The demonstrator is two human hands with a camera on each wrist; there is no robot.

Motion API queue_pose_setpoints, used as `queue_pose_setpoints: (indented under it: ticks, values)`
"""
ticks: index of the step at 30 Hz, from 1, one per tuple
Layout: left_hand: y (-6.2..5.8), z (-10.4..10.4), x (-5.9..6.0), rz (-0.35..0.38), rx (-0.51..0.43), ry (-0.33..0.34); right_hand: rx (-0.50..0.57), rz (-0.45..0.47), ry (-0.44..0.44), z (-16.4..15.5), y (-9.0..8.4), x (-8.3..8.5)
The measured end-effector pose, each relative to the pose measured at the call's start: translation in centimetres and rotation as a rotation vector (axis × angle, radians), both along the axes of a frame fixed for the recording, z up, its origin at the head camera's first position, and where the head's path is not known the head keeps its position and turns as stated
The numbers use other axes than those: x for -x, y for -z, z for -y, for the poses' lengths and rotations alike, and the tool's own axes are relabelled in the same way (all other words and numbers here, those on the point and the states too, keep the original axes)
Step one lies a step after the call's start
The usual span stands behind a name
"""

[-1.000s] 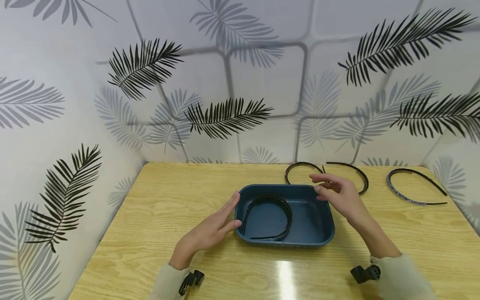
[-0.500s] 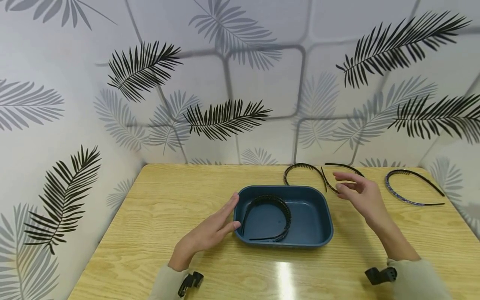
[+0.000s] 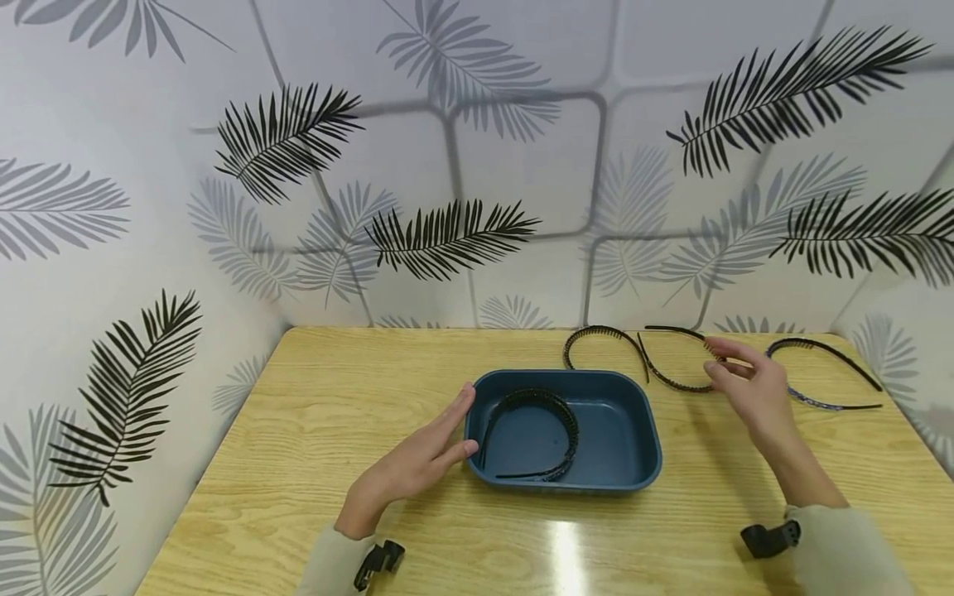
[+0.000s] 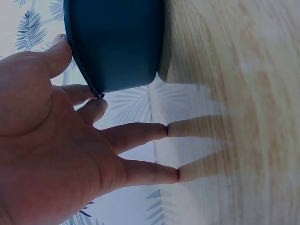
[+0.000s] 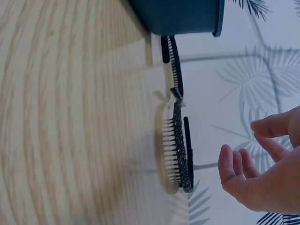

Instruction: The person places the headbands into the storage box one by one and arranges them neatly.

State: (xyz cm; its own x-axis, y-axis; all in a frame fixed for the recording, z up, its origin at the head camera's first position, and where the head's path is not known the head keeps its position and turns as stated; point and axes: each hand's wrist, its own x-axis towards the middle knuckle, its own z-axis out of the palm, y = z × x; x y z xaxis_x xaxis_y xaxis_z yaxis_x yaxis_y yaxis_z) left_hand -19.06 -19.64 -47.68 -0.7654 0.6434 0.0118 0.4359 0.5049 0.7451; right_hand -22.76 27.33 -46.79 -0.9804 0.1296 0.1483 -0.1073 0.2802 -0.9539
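A dark blue rectangular tub (image 3: 611, 443) stands on the table with black headbands (image 3: 571, 418) lying overlapped in its left part. My left hand (image 3: 413, 459) rests against the tub's left end. In the left wrist view, the thumb and some fingers touch the rim while two straight fingers of the left hand (image 4: 65, 140) reach to the tabletop. My right hand (image 3: 756, 393) hovers by a black toothed headband (image 3: 674, 384) right of the tub. The right wrist view shows a gap between thumb and fingers of the right hand (image 5: 267, 178), apart from the headband (image 5: 179, 145).
Behind the tub lies another black headband (image 3: 596, 329), its end close to the middle one. A blue-patterned headband (image 3: 816, 404) lies at the far right, partly behind my right hand. The wooden table (image 3: 358, 364) meets a leaf-patterned wall (image 3: 522, 273) at the back.
My right hand has moved right, from over the tub's right rim to beside the middle headband. My left hand has stayed at the tub's left end.
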Motion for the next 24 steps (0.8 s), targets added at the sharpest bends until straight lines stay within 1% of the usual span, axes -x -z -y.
queue_pose_setpoints:
  ticks: [2,6,10,14,18,24]
  values:
    - [0.0,0.0,0.0,-0.002,0.006,0.0,-0.015,0.024,0.016,-0.4,0.2,0.1]
    - [0.0,-0.1,0.0,-0.011,0.008,0.0,-0.087,0.075,0.055,-1.0,0.7,0.4]
    - [0.0,0.0,0.0,-0.01,0.005,-0.001,-0.158,0.119,0.07,-1.4,1.2,0.8]
    - [0.1,0.0,0.0,-0.007,0.012,-0.009,-0.194,0.16,0.062,-1.6,1.8,1.4]
    - [0.1,0.0,0.0,-0.006,0.016,-0.013,-0.215,0.177,0.039,-1.8,2.4,1.9]
    - [0.2,-0.1,0.1,-0.01,0.013,-0.012,-0.293,0.199,0.023,-2.1,2.9,2.4]
